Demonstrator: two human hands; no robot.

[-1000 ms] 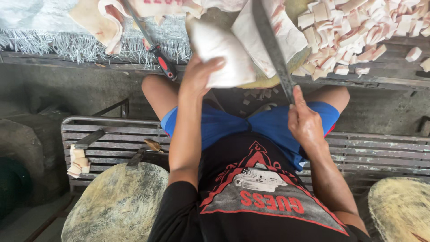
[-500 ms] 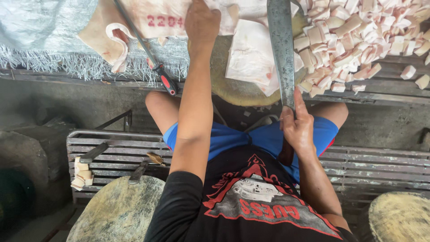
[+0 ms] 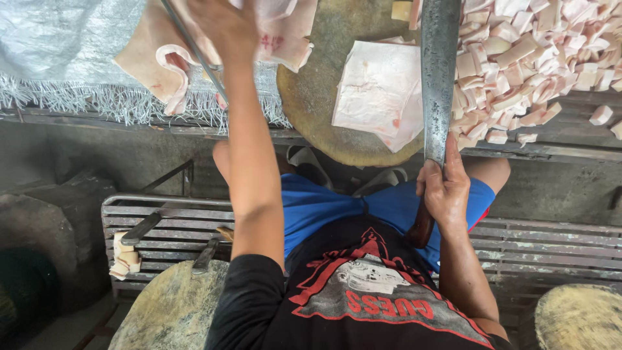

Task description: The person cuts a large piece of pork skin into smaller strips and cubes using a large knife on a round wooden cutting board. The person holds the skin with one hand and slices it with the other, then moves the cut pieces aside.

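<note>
Two hands [image 3: 444,188]: cleaver [image 3: 438,71], pork slab [image 3: 380,91]

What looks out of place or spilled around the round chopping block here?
A few pale cut meat cubes lie apart from the big pile, strayed onto the metal slat shelf. The flat pale slab overhangs the round wooden block's edge.

One package is seen: a grey-white woven plastic sack [image 3: 58,52], laid flat at far left, with a frayed white fringe along its near edge. No shape beyond a flat sheet can be made out.

One label-like mark is seen: a small red ink stamp [image 3: 271,42] on the pale pink slab of skin-on meat [image 3: 149,58], far centre-left, well left of the long grey steel knife [image 3: 439,71].

A red, white and grey triangular print [image 3: 369,285] is carried on the black T-shirt, near centre.
</note>
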